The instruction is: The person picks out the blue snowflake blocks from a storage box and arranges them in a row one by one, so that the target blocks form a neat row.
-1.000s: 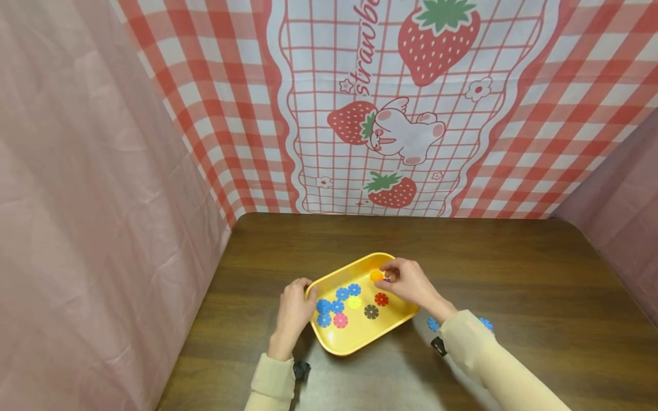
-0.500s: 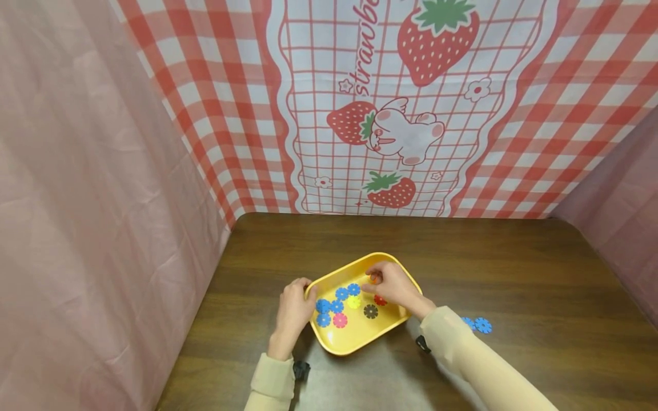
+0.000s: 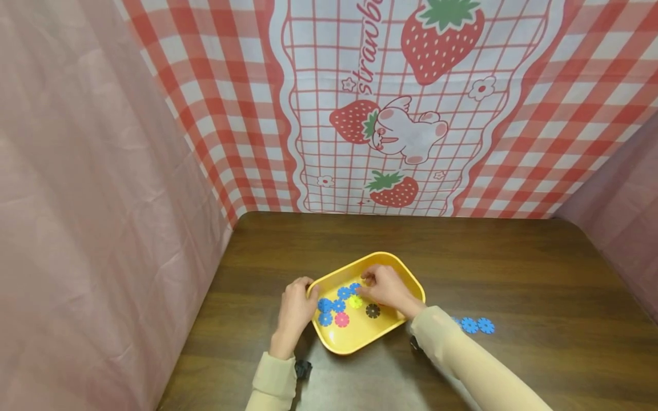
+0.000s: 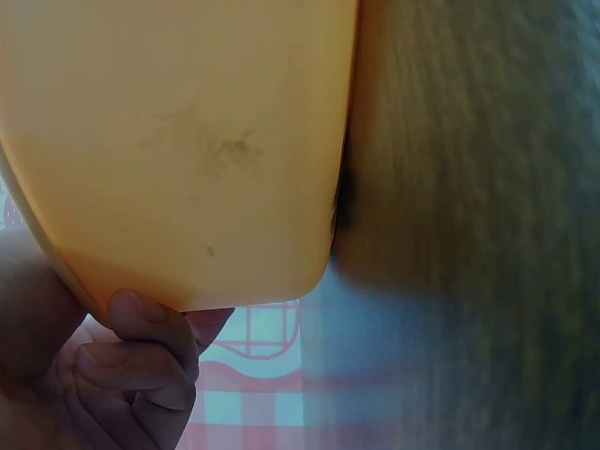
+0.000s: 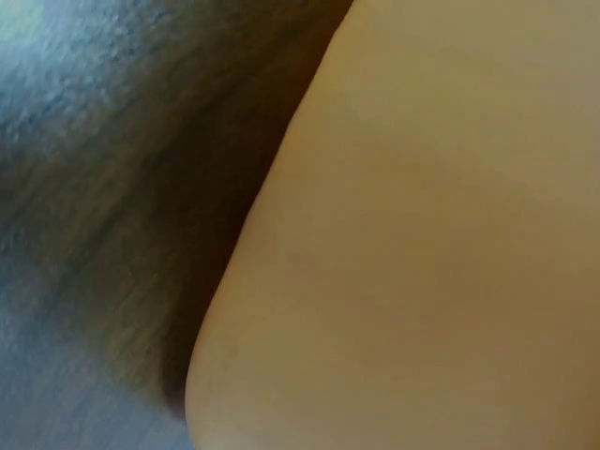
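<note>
Right hand (image 3: 386, 286) scoots toward nine o'clock, can't tell its grip; my left hand (image 3: 297, 305) pinches the yellow rounded-rectangle plastic tray (image 3: 360, 334).

Your left hand (image 3: 297, 302) is curled in a grip — your right hand (image 3: 385, 287), fingers bent, points leftward from a slanting forearm (image 3: 470, 359).

Inside right grip (image 3: 386, 287) — hidden, hard to tell; right sleeve (image 3: 475, 359) cropped.

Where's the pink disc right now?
In the head view, the pink disc lies in the left half of the yellow tray, just right of a blue disc and below the lime disc.
</note>
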`<state>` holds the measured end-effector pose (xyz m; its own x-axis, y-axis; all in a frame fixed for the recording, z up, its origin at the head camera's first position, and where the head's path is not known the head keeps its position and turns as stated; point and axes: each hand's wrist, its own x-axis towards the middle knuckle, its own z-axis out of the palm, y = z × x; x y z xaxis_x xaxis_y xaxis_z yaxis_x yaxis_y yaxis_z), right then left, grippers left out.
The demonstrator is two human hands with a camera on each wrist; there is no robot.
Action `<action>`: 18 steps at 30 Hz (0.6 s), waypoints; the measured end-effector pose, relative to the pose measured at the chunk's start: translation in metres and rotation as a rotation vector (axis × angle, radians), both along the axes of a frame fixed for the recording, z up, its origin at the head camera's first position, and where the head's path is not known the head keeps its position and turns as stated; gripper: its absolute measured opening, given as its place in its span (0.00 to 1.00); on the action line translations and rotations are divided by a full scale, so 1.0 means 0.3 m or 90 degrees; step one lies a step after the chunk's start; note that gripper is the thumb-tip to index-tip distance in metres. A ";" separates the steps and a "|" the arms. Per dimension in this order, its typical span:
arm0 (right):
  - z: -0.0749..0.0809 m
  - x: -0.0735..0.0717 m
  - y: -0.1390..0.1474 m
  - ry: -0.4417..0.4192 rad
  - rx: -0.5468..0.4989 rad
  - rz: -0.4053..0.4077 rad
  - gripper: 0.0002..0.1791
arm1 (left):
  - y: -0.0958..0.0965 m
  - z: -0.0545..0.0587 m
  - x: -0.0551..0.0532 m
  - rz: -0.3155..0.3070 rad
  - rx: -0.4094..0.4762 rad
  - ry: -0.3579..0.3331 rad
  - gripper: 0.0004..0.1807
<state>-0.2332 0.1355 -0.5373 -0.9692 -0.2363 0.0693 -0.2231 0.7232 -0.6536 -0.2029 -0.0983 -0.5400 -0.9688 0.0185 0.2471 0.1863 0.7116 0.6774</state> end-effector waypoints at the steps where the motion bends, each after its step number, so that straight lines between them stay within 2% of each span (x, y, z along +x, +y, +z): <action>1: -0.003 -0.001 -0.002 0.000 0.002 0.000 0.18 | 0.000 0.000 0.000 0.001 0.001 0.000 0.06; 13: -0.017 -0.008 -0.035 -0.026 0.025 -0.007 0.15 | 0.000 0.006 -0.001 -0.002 0.004 0.004 0.05; 18: -0.022 -0.013 -0.044 -0.017 0.048 -0.013 0.15 | 0.000 0.008 0.000 -0.002 0.003 0.002 0.05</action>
<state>-0.2372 0.1222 -0.5440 -0.9751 -0.2200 0.0262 -0.1910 0.7747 -0.6027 -0.2030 -0.0984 -0.5375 -0.9681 0.0197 0.2497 0.1898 0.7081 0.6801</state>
